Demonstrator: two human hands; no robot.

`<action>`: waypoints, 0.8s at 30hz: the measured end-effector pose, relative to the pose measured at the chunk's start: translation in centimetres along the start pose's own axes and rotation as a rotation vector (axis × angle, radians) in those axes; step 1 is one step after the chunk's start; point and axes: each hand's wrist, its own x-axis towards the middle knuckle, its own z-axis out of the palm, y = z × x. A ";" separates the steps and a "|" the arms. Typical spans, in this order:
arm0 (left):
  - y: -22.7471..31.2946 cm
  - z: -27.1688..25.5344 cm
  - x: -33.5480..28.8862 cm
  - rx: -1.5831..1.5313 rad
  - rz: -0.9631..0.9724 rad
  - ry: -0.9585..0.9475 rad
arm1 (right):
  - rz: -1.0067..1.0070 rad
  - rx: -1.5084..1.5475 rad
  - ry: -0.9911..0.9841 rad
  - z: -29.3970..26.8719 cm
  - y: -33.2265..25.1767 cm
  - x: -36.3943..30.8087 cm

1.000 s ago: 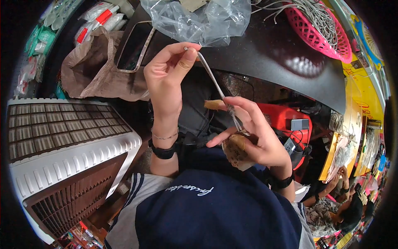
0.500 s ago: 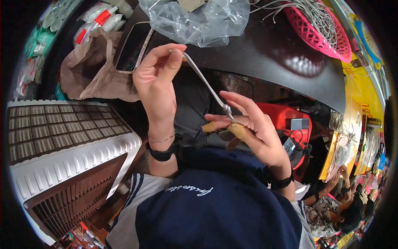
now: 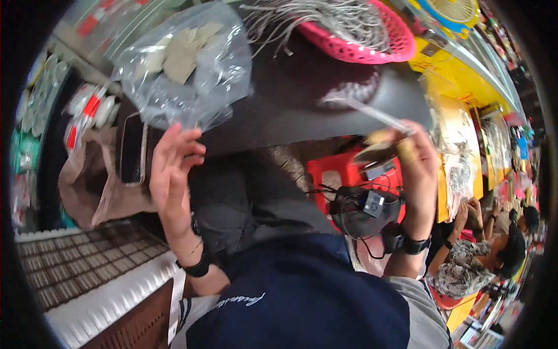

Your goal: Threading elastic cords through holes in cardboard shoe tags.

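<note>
My left hand (image 3: pixel 173 171) is raised at the table's near edge, fingers apart and slightly curled, holding nothing. A clear plastic bag (image 3: pixel 224 87) with flat beige-grey pieces (image 3: pixel 183 55) inside lies just beyond its fingertips. Farther right, my right hand (image 3: pixel 419 154) is closed on a silver-grey cord (image 3: pixel 378 114), whose free length points up and left over the table. Tan coverings wrap some of its fingertips. Below those fingers shows a flat grey-brown piece (image 3: pixel 374 153), too blurred to name. Motion smears the cord and the right fingers.
A pink perforated basket (image 3: pixel 401 43) heaped with grey cords (image 3: pixel 349 23) stands on the black table (image 3: pixel 290 110). Left are a phone (image 3: pixel 132 148), a brown cloth bag (image 3: pixel 81 186) and a white slatted appliance (image 3: pixel 110 299). A red stool (image 3: pixel 322 174) holds small devices. Another person (image 3: pixel 465 267) sits right.
My left hand has let go of the cord and moved left and down. My right hand has carried the cord up and right. The view has shifted, showing more of the table.
</note>
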 end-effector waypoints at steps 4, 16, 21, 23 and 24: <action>0.7 -0.2 -0.2 0.117 -0.086 -0.109 | -0.263 -0.326 0.545 -11.8 -1.1 2.5; 0.9 0.0 0.7 0.117 -0.251 -0.115 | 0.069 -0.843 0.526 -38.1 21.4 8.2; 1.7 -0.2 1.6 0.137 -0.273 -0.095 | -0.004 -0.730 0.438 -31.8 17.5 11.5; 1.9 -0.5 1.9 0.153 -0.287 -0.072 | -0.101 -0.688 0.349 -27.1 12.3 14.0; 1.7 -0.6 2.3 0.152 -0.301 -0.068 | -0.160 -0.651 0.302 -24.5 8.9 14.9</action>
